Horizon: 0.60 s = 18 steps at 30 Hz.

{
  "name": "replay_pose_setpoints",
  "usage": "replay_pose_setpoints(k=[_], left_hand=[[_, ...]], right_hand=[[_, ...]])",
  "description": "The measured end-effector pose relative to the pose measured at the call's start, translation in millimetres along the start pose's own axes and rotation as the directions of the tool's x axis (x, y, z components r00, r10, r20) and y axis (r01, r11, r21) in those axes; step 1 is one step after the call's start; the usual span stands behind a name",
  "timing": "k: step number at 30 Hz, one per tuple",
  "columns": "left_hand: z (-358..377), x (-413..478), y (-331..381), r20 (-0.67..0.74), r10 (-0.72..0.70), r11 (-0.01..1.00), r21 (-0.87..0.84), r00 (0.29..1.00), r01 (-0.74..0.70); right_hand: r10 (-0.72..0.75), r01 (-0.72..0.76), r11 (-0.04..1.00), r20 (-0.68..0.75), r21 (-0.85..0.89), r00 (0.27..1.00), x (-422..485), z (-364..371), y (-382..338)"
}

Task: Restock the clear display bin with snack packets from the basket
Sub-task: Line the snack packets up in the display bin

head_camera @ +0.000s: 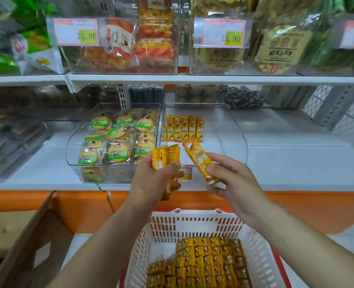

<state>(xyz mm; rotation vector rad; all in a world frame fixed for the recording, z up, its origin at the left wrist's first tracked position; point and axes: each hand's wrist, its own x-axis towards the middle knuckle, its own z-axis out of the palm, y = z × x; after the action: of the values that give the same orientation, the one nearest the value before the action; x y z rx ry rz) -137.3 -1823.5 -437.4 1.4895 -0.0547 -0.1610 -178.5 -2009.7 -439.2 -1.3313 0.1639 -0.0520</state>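
A clear display bin [234, 132] stands on the lower shelf with a row of several yellow snack packets [183, 128] upright at its back left. In front of the bin, my left hand [151, 181] grips a small stack of yellow packets [165, 156]. My right hand [232, 179] pinches a single yellow packet [199, 157], tilted with its top toward the bin. Below, a white basket [194, 224] with red trim holds many more yellow packets [205, 260].
Left of the target bin, another clear bin [74, 146] is full of round green-labelled biscuit packs. Bins of bagged snacks with price tags fill the upper shelf [172, 79]. A cardboard box [32, 244] stands at the lower left, beside an orange shelf base.
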Motion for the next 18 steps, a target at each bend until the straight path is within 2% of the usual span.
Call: replay_pose_setpoints(k=[3, 8, 12, 18], left_hand=[[-3.9, 2.1, 1.4, -0.011, 0.035, 0.999, 0.04, 0.999, -0.035], [-11.8, 13.0, 2.5, -0.039, 0.072, 0.995, 0.079, 0.997, -0.069], [-17.4, 26.5, 2.5, -0.041, 0.094, 0.993, 0.074, 0.995, -0.091], [-23.8, 46.0, 0.9, -0.072, 0.1, 0.995, 0.029, 0.992, -0.098]], right_hand=[[-0.054, 0.051, 0.998, -0.132, -0.027, 0.99, 8.8, -10.1, -6.6], [-0.274, 0.212, 0.949, -0.278, -0.234, 0.92, 44.1, -24.2, -29.6], [-0.4, 0.303, 0.882, -0.232, -0.362, 0.887, 88.8, -29.3, -43.3], [-0.468, 0.279, 0.709, -0.136, -0.648, 0.873, 181.2, -38.0, -38.2]])
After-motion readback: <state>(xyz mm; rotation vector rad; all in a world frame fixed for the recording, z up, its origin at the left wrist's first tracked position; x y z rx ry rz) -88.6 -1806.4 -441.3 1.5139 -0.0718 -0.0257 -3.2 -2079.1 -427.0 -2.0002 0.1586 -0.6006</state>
